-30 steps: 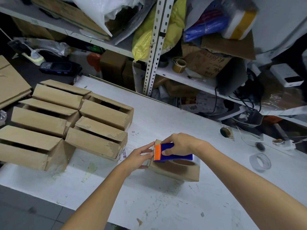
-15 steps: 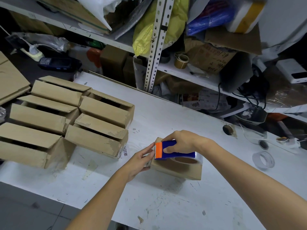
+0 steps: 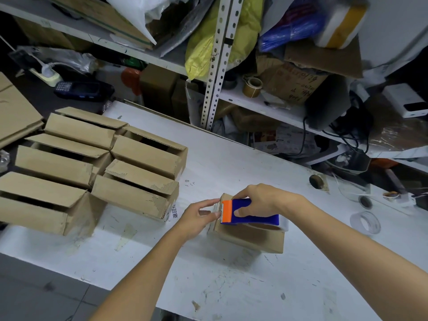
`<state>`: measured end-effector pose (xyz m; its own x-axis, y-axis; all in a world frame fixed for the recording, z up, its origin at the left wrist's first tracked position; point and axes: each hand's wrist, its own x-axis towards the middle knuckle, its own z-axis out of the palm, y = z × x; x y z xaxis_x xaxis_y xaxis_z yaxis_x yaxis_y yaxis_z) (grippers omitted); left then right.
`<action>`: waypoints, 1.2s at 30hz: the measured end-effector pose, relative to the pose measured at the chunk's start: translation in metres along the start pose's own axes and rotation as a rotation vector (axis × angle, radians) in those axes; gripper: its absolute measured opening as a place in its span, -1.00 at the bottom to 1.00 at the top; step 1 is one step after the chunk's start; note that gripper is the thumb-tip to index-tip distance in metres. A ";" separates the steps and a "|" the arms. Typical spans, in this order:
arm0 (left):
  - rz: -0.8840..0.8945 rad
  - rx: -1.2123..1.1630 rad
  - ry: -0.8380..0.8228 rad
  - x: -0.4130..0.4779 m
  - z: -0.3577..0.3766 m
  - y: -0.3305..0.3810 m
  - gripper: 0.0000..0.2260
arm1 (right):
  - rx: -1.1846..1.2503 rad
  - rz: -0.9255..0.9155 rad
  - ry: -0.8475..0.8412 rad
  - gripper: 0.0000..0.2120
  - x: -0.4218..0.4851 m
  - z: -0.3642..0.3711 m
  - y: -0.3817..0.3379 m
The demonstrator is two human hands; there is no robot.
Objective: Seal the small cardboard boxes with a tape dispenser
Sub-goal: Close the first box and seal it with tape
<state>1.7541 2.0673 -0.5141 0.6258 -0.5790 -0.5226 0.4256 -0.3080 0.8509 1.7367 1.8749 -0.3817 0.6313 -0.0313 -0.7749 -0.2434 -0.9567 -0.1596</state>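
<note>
Premises: small packing and dispatch storeroom.

Evidence:
- Scuffed white worktop [image 3: 231,172] carrying batch of open small cardboard boxes [image 3: 143,156] at 9 o'clock.
- Flattened cardboard [image 3: 14,112] at 10 o'clock.
- Slotted-steel shelving upright [image 3: 217,66] at 12 o'clock. Shelves crammed with plastic bags [image 3: 201,42], cartons [image 3: 294,86], brown tape roll [image 3: 252,87].
- Clear tape roll [image 3: 366,222] on worktop at 3 o'clock.
- Keypad handset [image 3: 81,89] and power strip [image 3: 46,74] at 10 to 11 o'clock.
- Tangled cables [image 3: 354,140] at 2 o'clock.
- Blue-orange tape dispenser [image 3: 250,212] on single box [image 3: 250,239] near centre.
</note>
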 end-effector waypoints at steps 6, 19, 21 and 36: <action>-0.082 -0.004 -0.028 0.008 0.008 0.005 -0.54 | -0.041 0.011 0.004 -0.52 -0.002 0.006 -0.001; -0.111 -0.030 -0.113 0.009 0.007 -0.007 -0.45 | 0.000 -0.013 -0.003 -0.51 -0.002 0.004 0.002; -0.122 -0.049 -0.114 0.007 0.009 -0.009 -0.44 | -0.003 -0.016 -0.004 -0.51 -0.003 0.004 0.002; -0.017 -0.027 0.022 0.004 0.015 -0.005 -0.54 | 0.089 0.028 -0.018 -0.46 -0.010 0.004 0.026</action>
<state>1.7445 2.0555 -0.5194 0.6324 -0.5574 -0.5379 0.4531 -0.2970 0.8405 1.7211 1.8515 -0.3811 0.6104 -0.0520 -0.7904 -0.3257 -0.9260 -0.1906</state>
